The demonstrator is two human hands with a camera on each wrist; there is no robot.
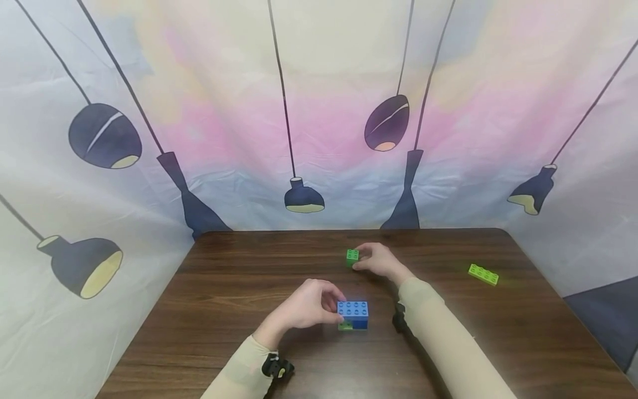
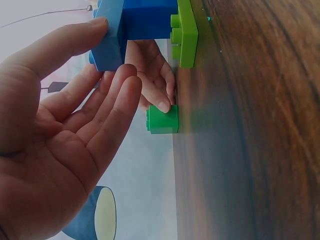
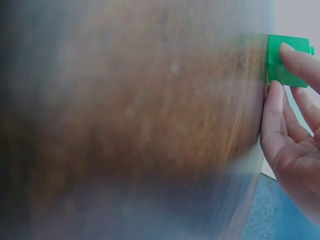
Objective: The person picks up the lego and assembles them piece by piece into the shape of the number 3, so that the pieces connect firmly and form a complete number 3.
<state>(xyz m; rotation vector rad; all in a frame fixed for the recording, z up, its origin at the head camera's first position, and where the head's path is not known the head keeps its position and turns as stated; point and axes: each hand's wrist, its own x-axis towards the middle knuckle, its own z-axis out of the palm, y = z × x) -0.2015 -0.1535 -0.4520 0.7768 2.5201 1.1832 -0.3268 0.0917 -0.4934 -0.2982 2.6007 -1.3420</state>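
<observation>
A small building-block stack stands near the table's front middle: a light blue block (image 1: pixel 353 308) on top, a darker blue block (image 2: pixel 150 19) under one part of it, and a lime green plate (image 2: pixel 188 37) at the bottom with bare studs showing. My left hand (image 1: pixel 310 305) pinches the end of the light blue block between thumb and fingers. Farther back, my right hand (image 1: pixel 381 260) holds a small green block (image 1: pixel 352 257) on the table from its right side. In the right wrist view its thumb lies against this green block (image 3: pixel 292 75).
A lime green studded block (image 1: pixel 483 274) lies alone toward the right side of the brown wooden table (image 1: pixel 239 310). Behind the table hangs a cloth backdrop (image 1: pixel 339 66) printed with lamps.
</observation>
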